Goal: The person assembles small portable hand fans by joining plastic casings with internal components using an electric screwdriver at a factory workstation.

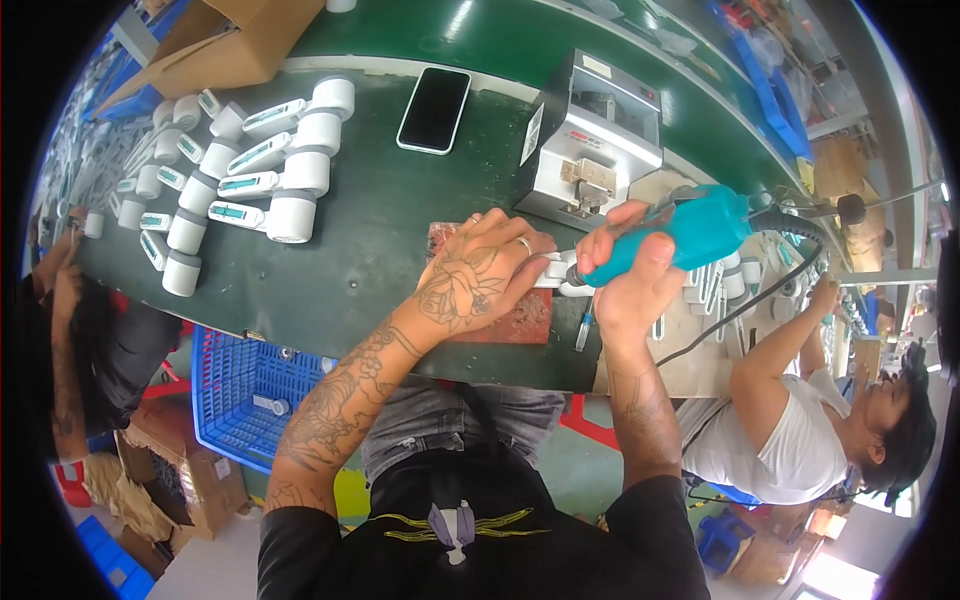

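My right hand (640,275) is wrapped round a teal electric screwdriver (690,235), with its tip pointing left at a white plastic part (549,270). Whether the tip touches the part is hard to make out. Over a red mat (525,318) lies my left hand (485,270), its fingers curled down on that part and hiding most of it. A small screwdriver with a blue handle (584,330) rests on the table just below the power tool's tip.
Rows of white cylinder-headed devices (305,160) stand on the green table at left. A phone (434,110) and a grey metal machine (590,140) sit farther back. Below the edge is a blue basket (235,400). A cable (750,305) hangs at right, near a co-worker (790,420).
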`<state>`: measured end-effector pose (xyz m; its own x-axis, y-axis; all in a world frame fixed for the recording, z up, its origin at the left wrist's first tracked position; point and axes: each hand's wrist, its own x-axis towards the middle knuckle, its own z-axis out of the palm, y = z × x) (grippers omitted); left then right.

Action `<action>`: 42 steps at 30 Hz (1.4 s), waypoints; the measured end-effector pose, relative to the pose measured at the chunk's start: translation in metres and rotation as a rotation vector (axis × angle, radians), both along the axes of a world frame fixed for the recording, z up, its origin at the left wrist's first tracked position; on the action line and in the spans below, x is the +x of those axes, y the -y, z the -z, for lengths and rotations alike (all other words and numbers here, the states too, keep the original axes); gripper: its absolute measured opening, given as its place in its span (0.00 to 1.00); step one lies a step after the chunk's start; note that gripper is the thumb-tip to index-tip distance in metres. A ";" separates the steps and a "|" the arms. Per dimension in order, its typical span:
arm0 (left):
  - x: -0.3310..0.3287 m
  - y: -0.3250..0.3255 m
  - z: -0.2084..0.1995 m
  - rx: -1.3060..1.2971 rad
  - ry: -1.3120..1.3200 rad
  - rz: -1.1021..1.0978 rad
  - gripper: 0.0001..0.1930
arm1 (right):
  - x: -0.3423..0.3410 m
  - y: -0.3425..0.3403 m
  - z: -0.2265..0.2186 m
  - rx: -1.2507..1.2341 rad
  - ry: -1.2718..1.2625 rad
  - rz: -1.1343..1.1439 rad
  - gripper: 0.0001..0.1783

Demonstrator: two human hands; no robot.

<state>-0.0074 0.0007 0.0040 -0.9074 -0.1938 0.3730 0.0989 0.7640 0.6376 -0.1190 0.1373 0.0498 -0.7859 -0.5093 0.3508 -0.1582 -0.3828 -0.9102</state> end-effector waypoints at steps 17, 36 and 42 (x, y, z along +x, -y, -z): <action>0.004 -0.003 0.015 -0.275 -0.320 0.151 0.18 | -0.015 -0.060 0.025 -0.364 0.483 -0.152 0.34; 0.396 0.240 -0.052 -0.482 0.123 -1.065 0.14 | 0.063 -0.061 -0.006 -0.075 0.198 0.310 0.42; 0.423 0.314 -0.031 -0.766 0.435 -1.055 0.12 | 0.069 -0.045 -0.007 -0.113 0.138 0.194 0.38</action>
<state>0.4151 -0.3134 0.0349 -0.5299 -0.7343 0.4243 -0.8400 0.5232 -0.1437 -0.0499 0.1828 0.0564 -0.9093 -0.3078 0.2800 -0.1164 -0.4579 -0.8814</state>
